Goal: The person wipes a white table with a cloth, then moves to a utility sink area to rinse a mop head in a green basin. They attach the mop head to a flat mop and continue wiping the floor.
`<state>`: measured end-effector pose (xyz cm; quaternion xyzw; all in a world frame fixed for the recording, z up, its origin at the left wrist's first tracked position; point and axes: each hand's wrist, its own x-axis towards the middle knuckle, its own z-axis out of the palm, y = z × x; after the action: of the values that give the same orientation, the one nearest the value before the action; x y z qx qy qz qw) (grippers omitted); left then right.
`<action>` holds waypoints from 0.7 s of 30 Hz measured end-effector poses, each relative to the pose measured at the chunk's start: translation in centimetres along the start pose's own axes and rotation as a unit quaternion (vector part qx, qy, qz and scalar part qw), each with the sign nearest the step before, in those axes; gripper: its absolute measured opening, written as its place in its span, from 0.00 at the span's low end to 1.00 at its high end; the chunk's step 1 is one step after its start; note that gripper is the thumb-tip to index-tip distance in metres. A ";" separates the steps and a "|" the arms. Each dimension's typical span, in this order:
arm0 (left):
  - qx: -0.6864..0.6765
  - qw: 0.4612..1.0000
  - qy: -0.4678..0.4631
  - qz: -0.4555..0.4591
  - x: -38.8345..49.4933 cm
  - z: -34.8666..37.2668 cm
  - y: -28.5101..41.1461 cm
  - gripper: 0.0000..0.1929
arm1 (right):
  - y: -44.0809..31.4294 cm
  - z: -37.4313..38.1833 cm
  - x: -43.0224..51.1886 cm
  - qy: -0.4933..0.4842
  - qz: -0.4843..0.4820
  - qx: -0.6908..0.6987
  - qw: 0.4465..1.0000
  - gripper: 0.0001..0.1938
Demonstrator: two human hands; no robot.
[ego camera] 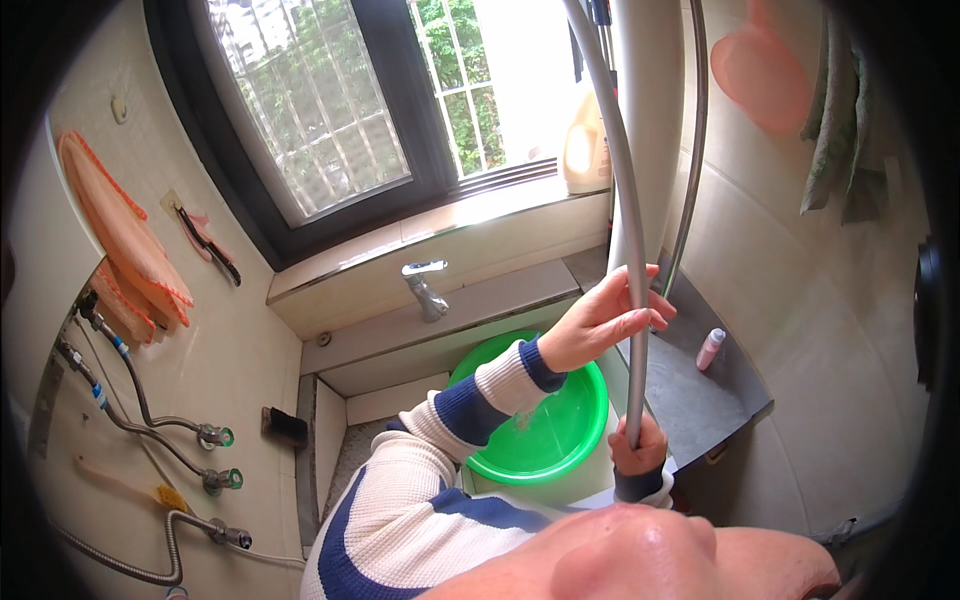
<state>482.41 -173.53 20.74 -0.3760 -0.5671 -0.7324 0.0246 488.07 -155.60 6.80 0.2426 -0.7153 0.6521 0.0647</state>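
A long grey pole (628, 180) stands nearly upright before me and runs out past the top edge. My right hand (639, 446) is closed around its lower end. Higher up, my left hand (600, 319) lies loosely around the pole, with the thumb against it and the fingers partly spread. Below my left forearm, a green plastic basin (559, 450) sits in the tiled sink (390, 397). Something pale lies in the basin, too unclear to name. A chrome faucet (427, 292) rises behind it.
A pink-and-white bottle (710, 349) stands on the grey counter (690, 397) at right. The sill bears a large jug (585, 150) beside a white pipe (649, 112). Braided hoses (142, 397), an orange towel (124, 232) and a dark brush (285, 427) are at left.
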 end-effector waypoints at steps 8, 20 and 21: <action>0.023 0.998 -0.015 -0.052 -0.2 1.6 0.4 0.20 | 11.6 -1.8 -11.5 -0.038 -0.014 -0.069 0.997 0.17; 0.199 0.980 0.000 -0.018 -2.7 2.3 2.5 0.15 | 10.4 -1.4 -16.1 -0.128 0.143 -0.015 0.981 0.19; 0.252 0.968 -0.006 0.001 -3.0 2.2 2.8 0.15 | 10.2 -1.3 -16.1 -0.131 0.150 -0.014 0.980 0.19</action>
<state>487.04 -173.82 21.41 -0.3629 -0.7328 -0.5639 0.1154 497.46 -149.78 -8.78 0.2143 -0.7552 0.6068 -0.1247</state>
